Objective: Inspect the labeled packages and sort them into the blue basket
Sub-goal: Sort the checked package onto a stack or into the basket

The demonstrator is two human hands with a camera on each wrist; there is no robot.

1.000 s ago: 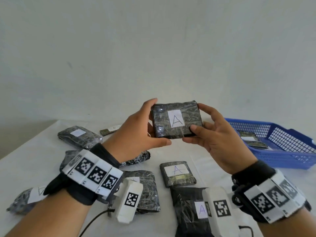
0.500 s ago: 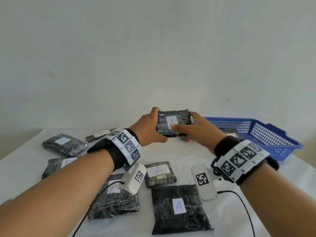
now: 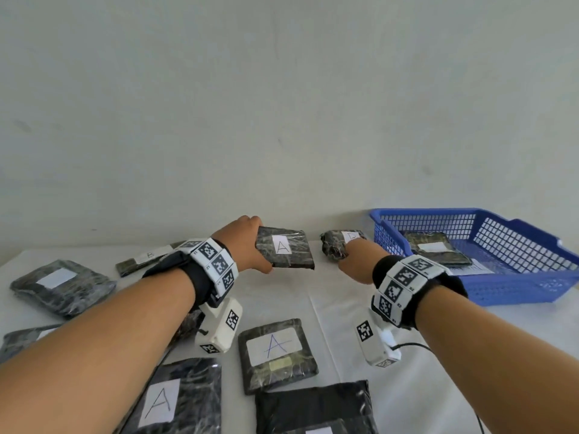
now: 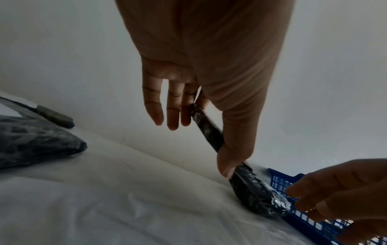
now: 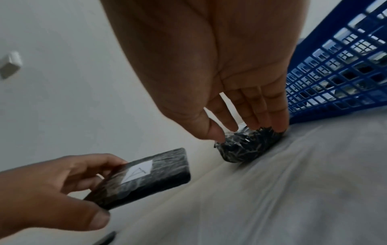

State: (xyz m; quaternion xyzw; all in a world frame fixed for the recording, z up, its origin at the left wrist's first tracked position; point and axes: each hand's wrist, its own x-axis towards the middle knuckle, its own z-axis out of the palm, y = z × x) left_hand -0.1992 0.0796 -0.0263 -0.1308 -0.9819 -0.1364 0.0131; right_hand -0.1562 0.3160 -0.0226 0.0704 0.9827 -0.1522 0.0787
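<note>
My left hand grips a flat dark wrapped package marked A by its left edge, just above the table; the left wrist view shows its edge pinched between thumb and fingers. My right hand is down on a small dark bundle marked B, which lies on the table beside the blue basket. In the right wrist view my thumb and fingertips close on the bundle. One labeled package lies inside the basket.
Several more wrapped packages lie on the white cloth: an A package near the middle, a larger A one front left, a black one in front, one at the left and a thin B one. A wall stands behind.
Both hands held the A package up in front. Now it has gone down and forward in my left hand alone; my right hand has let go and moved to the B bundle.
</note>
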